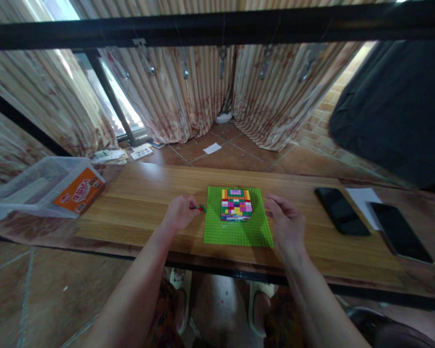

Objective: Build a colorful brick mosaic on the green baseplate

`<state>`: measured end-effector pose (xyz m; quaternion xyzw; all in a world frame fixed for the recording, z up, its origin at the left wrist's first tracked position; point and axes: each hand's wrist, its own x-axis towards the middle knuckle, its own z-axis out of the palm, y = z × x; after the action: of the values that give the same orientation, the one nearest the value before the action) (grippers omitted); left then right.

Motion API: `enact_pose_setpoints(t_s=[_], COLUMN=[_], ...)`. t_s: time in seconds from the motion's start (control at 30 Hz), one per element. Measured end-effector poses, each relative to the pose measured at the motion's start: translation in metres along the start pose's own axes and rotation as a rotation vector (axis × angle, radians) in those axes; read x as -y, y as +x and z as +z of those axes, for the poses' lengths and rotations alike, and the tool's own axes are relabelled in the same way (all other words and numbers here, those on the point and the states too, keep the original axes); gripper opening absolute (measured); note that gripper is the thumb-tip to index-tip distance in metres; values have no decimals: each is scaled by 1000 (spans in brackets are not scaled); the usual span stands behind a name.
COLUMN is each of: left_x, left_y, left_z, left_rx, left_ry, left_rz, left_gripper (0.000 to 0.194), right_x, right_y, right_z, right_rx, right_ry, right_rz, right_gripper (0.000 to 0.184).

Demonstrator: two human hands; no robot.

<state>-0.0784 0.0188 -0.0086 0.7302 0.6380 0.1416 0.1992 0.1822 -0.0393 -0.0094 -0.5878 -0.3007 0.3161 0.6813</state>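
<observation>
A green studded baseplate (217, 233) lies on the wooden bench top, carrying a small building of multicoloured toy bricks (236, 205). To its left, my left hand (180, 211) is closed in a pinch on a small green and red toy piece (202, 208), which looks like a plant with a red tip, at the plate's left edge. My right hand (286, 220) is by the plate's right edge, thumb and fingertips drawn together. Whatever is between those fingers, if anything, is too small to make out.
Two dark phones (341, 211) (400, 233) and a white paper (364, 203) lie at the right. A clear plastic bin (29, 188) with an orange label stands at the left end. A black bar (217, 30) crosses above, before patterned curtains (181, 96).
</observation>
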Motion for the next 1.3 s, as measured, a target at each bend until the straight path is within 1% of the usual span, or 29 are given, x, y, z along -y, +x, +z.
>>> enact_pose_setpoints(t_s=[0.17, 0.27, 0.33, 0.4, 0.47, 0.57, 0.63, 0.73, 0.83, 0.93, 1.03, 1.13, 1.23, 1.3], left_x=[4, 9, 10, 7, 0, -18, -31, -46, -55, -60, -67, -79, -92, -99], left_y=[0, 1, 2, 1, -2, -11, -18, -27, -30, -32, -40, -52, -63, -67], left_z=[2, 1, -1, -4, -7, -9, -8, -8, -8, -6, 1, 16, 35, 46], left_rx=[-10, -35, -60, -64, -24, 82, 132, 189, 244, 294, 323, 359, 286, 252], left_ry=[-22, -70, -152, -318, -561, -925, -1081, -1194, -1214, -1207, -1226, -1296, -1402, -1450], left_rz=[-13, -7, 13, 46, 72, 69, 55, 56, 69, 94, 108, 73, -7, -42], left_gripper=[16, 17, 17, 13, 10, 26, 34, 38, 40, 42, 43, 44, 46, 43], right_x=[-7, -10, -11, -9, -5, 4, 10, 19, 22, 22, 20, 19, 18, 18], right_y=[3, 6, 6, 4, -1, -12, -20, -31, -39, -43, -46, -46, -43, -39], right_z=[-2, -3, -4, -4, -3, 0, 2, 5, 8, 9, 6, -4, -17, -25], right_rx=[23, 46, 45, 45, 74, 183, 267, 379, 455, 501, 543, 564, 569, 587], right_ry=[-15, -47, -70, -93, -133, -208, -249, -297, -311, -319, -330, -358, -419, -438], right_rz=[-4, -31, -56, -96, -193, -415, -529, -589, -590, -606, -641, -645, -595, -566], right_gripper=[24, 23, 23, 23, 21, 14, 11, 11, 12, 15, 17, 16, 12, 10])
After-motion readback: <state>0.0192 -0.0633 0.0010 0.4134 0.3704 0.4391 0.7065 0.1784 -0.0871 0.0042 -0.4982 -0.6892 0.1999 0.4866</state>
